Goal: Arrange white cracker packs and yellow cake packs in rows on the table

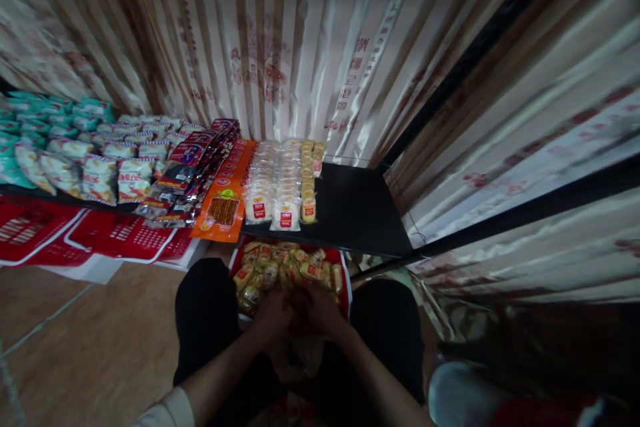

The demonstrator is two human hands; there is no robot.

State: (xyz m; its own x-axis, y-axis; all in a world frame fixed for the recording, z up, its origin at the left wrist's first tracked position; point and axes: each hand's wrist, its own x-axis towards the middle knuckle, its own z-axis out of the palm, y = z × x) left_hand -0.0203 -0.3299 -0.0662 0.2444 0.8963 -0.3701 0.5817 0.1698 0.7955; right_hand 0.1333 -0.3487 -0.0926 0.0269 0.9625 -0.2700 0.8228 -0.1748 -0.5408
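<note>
As left hand (274, 312) and right hand (320, 310) meet, gold packets (267, 273) crowd a red box (345, 280)

Where the two hands come together in the head view, both are dark and blurred — how far open either one is, or whether it grips a packet, I cannot tell. They reach in over the near side of the box, low among the packets, which lie jumbled inside, some with red labels too small to read. The box, white-rimmed, sits between dark-trousered knees (203, 313), just before the edge of a black shelf (360, 207).

Along the shelf, from right to left, yellow packs (309, 203) and white packs (286, 207) bear red labels; an orange packet (223, 210) carries a yellow-green oval label above brown sticks; then come dark packets (185, 163), white pouches (135, 180) with red print and teal pouches (93, 110). White lettering on red bags (130, 233) below the front edge is too blurred to read.

Behind stands a pleated cream curtain (273, 0) printed with red blossoms and vertical characters — dark bars (575, 197) cross it at right, and brown floor (145, 333) shows at left.
</note>
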